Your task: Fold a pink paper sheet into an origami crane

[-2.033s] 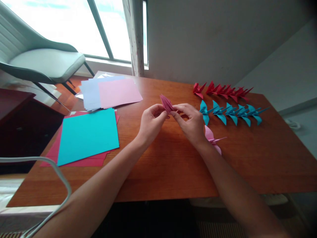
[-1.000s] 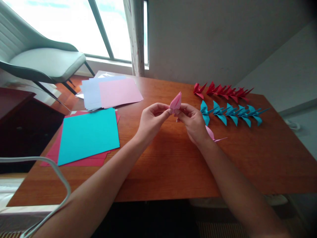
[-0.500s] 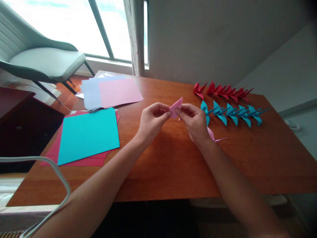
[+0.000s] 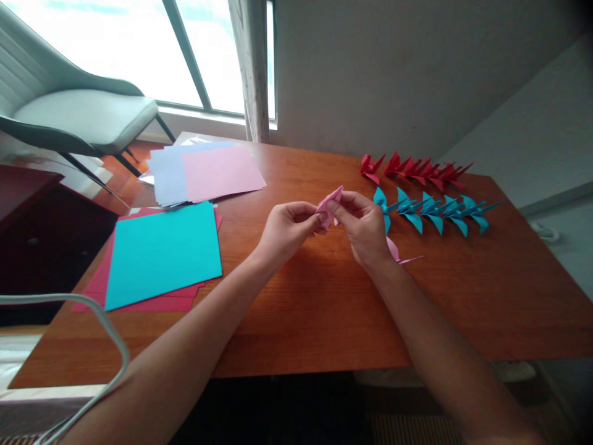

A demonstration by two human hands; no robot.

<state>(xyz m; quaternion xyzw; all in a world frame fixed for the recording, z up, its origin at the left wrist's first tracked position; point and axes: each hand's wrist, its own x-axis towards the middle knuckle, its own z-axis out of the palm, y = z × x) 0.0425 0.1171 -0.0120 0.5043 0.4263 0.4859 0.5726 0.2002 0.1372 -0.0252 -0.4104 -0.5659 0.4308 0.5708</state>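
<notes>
Between my two hands, above the middle of the table, is a small piece of folded pink origami paper [image 4: 330, 204]. My left hand [image 4: 293, 227] pinches its lower left side between thumb and fingers. On the opposite side my right hand [image 4: 364, 221] grips it, the thumb pressed on the front face. The fingers partly cover its folds. Just behind my right wrist lies a pink paper crane [image 4: 393, 249], partly hidden by the arm. Beyond that hand stand a row of blue paper cranes [image 4: 433, 213] and a row of red paper cranes [image 4: 419, 171].
Blue sheets [image 4: 164, 256] lie on red sheets [image 4: 88, 293] at the table's left. Behind them is a stack of lilac sheets [image 4: 169, 176] with a pink sheet [image 4: 222, 172] on top. A white cable [image 4: 109, 330] loops by my left forearm. A chair [image 4: 83, 117] stands beyond the table [image 4: 315, 321].
My left hand has shifted slightly down, and its fingers now show below the pink paper. The folded paper has tilted and lowered a little. Both hands still hold it.
</notes>
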